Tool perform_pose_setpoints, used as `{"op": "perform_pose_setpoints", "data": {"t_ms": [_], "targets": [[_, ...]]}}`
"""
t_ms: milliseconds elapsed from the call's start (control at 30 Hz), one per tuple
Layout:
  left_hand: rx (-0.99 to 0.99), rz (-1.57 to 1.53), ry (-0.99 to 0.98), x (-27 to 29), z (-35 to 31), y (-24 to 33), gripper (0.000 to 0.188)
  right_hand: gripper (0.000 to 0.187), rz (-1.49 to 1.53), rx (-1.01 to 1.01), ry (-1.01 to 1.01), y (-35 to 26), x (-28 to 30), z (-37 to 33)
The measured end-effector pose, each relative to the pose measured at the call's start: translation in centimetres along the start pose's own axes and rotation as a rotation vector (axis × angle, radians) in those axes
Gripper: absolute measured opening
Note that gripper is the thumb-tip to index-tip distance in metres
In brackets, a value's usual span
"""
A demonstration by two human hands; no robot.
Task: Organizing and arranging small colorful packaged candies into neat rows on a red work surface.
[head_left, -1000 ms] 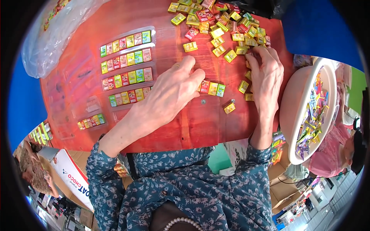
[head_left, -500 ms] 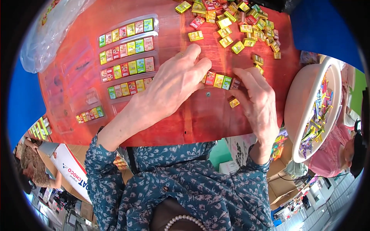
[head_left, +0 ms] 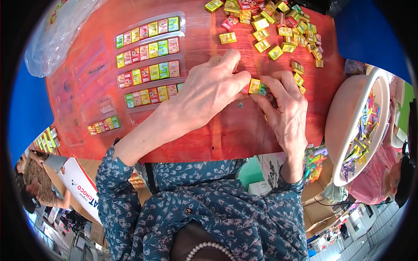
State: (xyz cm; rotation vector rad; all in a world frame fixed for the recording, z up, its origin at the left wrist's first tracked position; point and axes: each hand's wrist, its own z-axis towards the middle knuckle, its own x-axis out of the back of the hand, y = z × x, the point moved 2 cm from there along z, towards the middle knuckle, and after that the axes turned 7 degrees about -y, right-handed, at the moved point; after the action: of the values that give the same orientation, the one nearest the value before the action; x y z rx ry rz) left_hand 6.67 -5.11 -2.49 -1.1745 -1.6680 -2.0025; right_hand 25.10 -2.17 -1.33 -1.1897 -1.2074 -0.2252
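Observation:
Between my hands a short row of small candy boxes in red, yellow and green lies on the red tabletop. My left hand grips the row's left end between thumb and fingers, hiding part of it. At the other end my right hand presses with bent fingers and thumb, covering the last boxes. Left of my hands, a clear plastic tray holds several neat rows of the same boxes. My left wrist partly covers the lowest row.
Loose candy boxes are heaped at the far right of the red table. A smaller filled clear pack lies at the left. A plastic bag is at the far left. A pale basin of colourful wrapped pieces stands right.
My hands have drawn closer together around the row, with less of it showing. The box near my right thumb is now mostly covered. The whole view has shifted slightly.

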Motion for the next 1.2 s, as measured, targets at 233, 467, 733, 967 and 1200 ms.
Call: {"op": "perform_pose_setpoints", "data": {"t_ms": [233, 467, 733, 967, 1200], "targets": [[0.032, 0.039, 0.048, 0.2, 0.3, -0.4, 0.036, 0.033, -0.054, 0.057, 0.052, -0.5, -0.3, 1.0], [0.068, 0.087, 0.109, 0.6, 0.4, -0.8, 0.035, 0.04, -0.014, 0.024, 0.03, -0.7, 0.0, 2.2], [0.035, 0.029, 0.081, 1.1, 0.7, -0.9, 0.023, 0.051, -0.007, -0.05, 0.072, 0.9, 1.8, 1.3], [0.068, 0.04, 0.065, 0.8, 0.4, -1.1, 0.034, 0.04, 0.006, -0.045, 0.126, 1.7, 2.8, 1.0], [0.046, 0.064, 0.083, 0.9, 0.5, -1.0, 0.032, 0.026, -0.208, 0.223, 0.444, 3.2, 5.4, 7.6]]}}
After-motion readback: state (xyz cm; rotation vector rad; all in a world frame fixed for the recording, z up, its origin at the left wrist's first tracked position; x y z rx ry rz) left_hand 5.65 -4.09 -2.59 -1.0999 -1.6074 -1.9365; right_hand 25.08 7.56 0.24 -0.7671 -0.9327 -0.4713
